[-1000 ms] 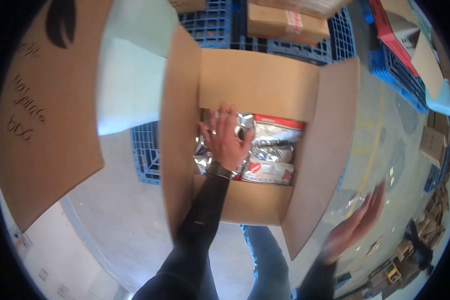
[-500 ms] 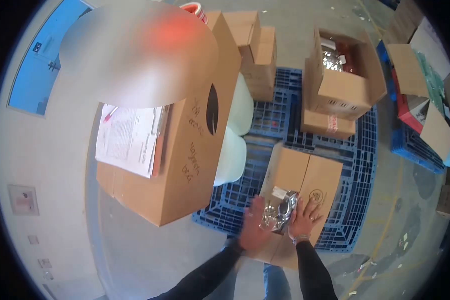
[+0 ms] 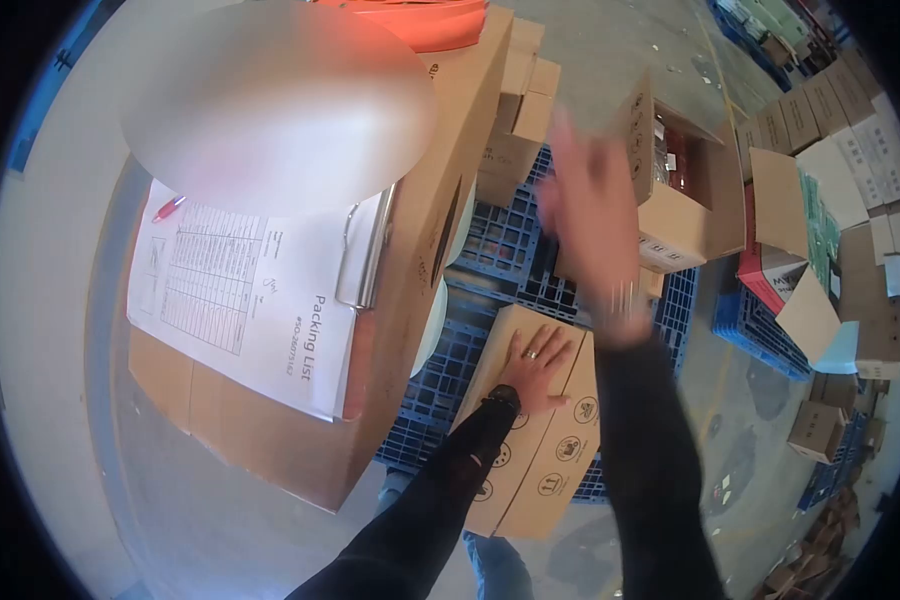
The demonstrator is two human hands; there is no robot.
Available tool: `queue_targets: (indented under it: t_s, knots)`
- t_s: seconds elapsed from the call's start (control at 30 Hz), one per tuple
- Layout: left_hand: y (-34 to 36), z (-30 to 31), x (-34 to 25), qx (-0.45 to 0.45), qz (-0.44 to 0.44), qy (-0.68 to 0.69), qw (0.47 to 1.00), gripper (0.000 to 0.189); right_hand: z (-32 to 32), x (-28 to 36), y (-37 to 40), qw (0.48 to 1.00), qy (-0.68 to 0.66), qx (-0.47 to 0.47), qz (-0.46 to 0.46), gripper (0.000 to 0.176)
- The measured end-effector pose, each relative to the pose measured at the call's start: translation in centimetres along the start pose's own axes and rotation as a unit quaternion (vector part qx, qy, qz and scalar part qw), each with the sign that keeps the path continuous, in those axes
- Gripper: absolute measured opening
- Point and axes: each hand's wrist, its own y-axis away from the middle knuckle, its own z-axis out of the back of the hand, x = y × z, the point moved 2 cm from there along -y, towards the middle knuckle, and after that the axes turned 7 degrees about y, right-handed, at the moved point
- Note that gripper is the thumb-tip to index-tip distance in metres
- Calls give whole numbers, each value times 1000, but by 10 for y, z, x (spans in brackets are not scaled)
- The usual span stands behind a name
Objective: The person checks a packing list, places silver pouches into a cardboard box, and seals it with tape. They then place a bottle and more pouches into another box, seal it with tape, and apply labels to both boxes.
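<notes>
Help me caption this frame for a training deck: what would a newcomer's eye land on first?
First, the packing list clipped on top of the big cardboard box at left, with a red pen at its upper corner. Next, the left hand pressed flat on the closed box lying on the blue pallet at centre. The right hand is raised above it, open and blurred.

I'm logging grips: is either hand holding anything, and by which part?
Nothing is held. The left hand lies flat on top of the closed cardboard box; the right hand is raised above it, blurred, with nothing visible in it.
</notes>
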Motion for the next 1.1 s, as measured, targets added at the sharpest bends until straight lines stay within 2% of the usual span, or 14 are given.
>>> queue_targets:
  t_s: [0.07,0.17,0.27,0.4,0.47,0.53,0.57,0.63,0.7,0.8,0.9,0.97,1.0,1.1]
  knots:
    - [-3,-18,6,-37,-7,14,999,93,-30,89,-60,995,18,91,35,39]
    - [-3,-21,10,-60,-15,32,998,92,-61,122,-104,989,25,138,-47,61]
    - [-11,-6,10,-47,-10,47,998,101,-54,114,-114,974,-107,172,-103,37]
    - [-35,-7,14,-55,-7,86,995,114,4,36,-126,972,-186,32,143,45]
    - [-42,-7,14,-32,8,84,996,130,67,-1,-87,954,-283,-21,100,23]
    - [-44,8,7,-29,52,37,998,135,131,-33,-51,957,-261,-51,117,35]
    - [-50,11,5,-47,77,20,996,136,152,-62,-41,908,-404,-38,104,49]
    - [-49,9,-4,-30,109,3,994,136,188,-112,-21,875,-473,102,37,59]
    - [-58,10,-1,14,124,-1,992,135,204,-163,-14,918,-388,41,-64,56]
    - [-64,15,6,-32,81,-24,996,114,202,-233,15,992,-106,-39,54,56]
    - [-68,4,10,-90,65,-19,994,97,175,-262,31,879,-471,-40,-57,55]
    - [-74,5,10,-98,91,-21,991,93,160,-331,38,989,45,-104,94,52]
    - [-76,2,13,-128,78,-10,989,86,152,-366,42,937,261,-186,135,53]
    - [-78,5,12,-117,89,-15,989,82,135,-374,23,951,266,-20,158,45]
